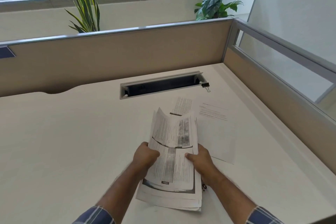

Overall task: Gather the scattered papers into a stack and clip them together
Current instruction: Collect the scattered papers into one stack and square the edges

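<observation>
A stack of printed papers [172,160] is held above the white desk [72,142], its far end curling upward. My left hand [144,154] grips the stack's left edge and my right hand [200,158] grips its right edge. Two loose sheets remain flat on the desk: one mostly white sheet [216,129] to the right of the stack, and one text-covered sheet [182,104] just beyond the stack's far end. A black binder clip [205,85] lies at the right end of the cable slot, apart from both hands.
An open cable slot [160,85] is cut into the desk beyond the papers. Beige partition walls [127,54] close the desk at the back and right. Plants [85,5] stand behind the partition under the windows.
</observation>
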